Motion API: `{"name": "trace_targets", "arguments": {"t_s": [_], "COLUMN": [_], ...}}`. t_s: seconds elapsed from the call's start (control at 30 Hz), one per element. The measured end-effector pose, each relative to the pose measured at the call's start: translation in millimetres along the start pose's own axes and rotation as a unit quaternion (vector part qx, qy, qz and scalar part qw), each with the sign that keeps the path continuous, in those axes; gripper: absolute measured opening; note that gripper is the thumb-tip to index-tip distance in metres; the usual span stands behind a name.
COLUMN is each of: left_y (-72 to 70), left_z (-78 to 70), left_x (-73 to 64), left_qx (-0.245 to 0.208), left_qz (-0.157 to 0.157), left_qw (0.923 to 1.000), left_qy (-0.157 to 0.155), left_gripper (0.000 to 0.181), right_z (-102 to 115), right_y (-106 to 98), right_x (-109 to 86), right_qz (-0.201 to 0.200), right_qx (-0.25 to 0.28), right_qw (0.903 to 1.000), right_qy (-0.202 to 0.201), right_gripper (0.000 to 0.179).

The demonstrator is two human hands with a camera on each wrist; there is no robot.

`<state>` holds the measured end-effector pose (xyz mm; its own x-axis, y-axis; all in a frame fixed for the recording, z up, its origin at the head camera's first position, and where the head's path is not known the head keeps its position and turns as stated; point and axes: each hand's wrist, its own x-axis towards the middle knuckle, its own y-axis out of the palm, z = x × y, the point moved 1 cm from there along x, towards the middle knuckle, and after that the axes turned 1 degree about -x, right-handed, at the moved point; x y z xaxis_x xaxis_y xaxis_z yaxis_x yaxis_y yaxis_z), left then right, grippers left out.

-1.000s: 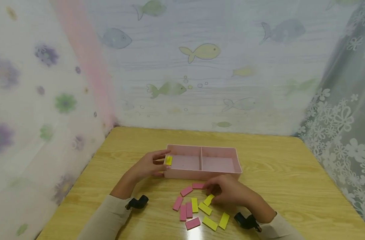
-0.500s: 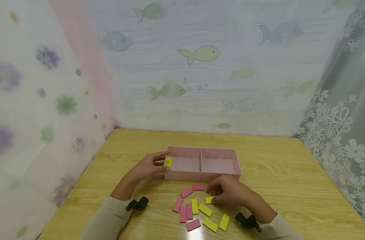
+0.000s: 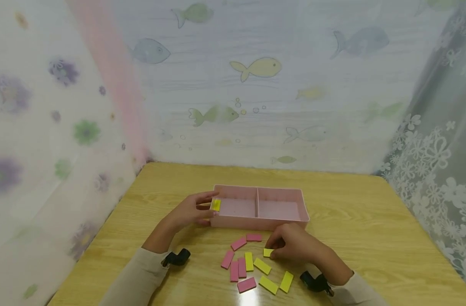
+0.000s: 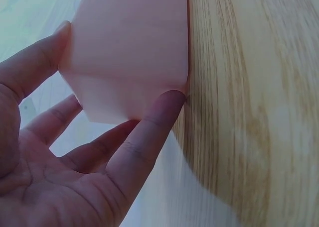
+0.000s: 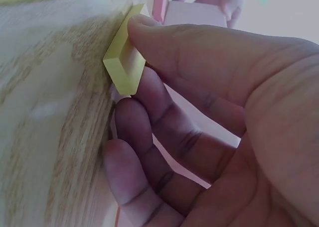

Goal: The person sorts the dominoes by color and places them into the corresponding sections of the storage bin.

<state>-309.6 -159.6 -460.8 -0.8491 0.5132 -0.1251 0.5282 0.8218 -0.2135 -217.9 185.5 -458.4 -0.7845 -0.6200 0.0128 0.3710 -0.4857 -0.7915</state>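
One yellow block (image 3: 268, 253) is on the near side of the pink box (image 3: 238, 222), pinched in the fingers of the right hand (image 3: 296, 245). The left hand (image 3: 188, 211) holds the box's left end, its fingers spread apart. Pink blocks (image 3: 238, 243) and more yellow blocks (image 3: 268, 285) lie on the bench (image 3: 351, 212) nearer than the box.
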Motion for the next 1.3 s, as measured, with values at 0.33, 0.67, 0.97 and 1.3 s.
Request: {"name": "trace_targets", "arguments": {"t_s": [0.33, 0.67, 0.97, 1.3], "left_y": [-1.1, -4.7, -3.9, -5.3], "left_z": [1.8, -0.4, 1.3, 3.0], "left_x": [1.5, 3.8, 6.4, 9.5], "left_qx": [0.007, 0.011, -0.003, 0.003], "left_qz": [-0.004, -0.010, -0.001, 0.001], "left_qw": [1.0000, 0.9999, 1.0000, 1.0000], "left_qy": [-0.006, -0.001, 0.000, 0.003], "left_gripper": [0.076, 0.076, 0.078, 0.080], "right_z": [-0.1, 2.0, -0.8, 0.7], "right_y": [4.0, -2.0, -2.5, -4.8], "right_x": [-1.2, 2.0, 2.8, 4.4], "right_qz": [-0.001, -0.014, -0.014, -0.020], "right_qx": [-0.004, -0.017, 0.005, -0.006], "right_qw": [0.9998, 0.9996, 0.9996, 0.9995], "right_qy": [0.018, 0.018, 0.024, 0.025], "right_gripper": [0.012, 0.012, 0.011, 0.013]}}
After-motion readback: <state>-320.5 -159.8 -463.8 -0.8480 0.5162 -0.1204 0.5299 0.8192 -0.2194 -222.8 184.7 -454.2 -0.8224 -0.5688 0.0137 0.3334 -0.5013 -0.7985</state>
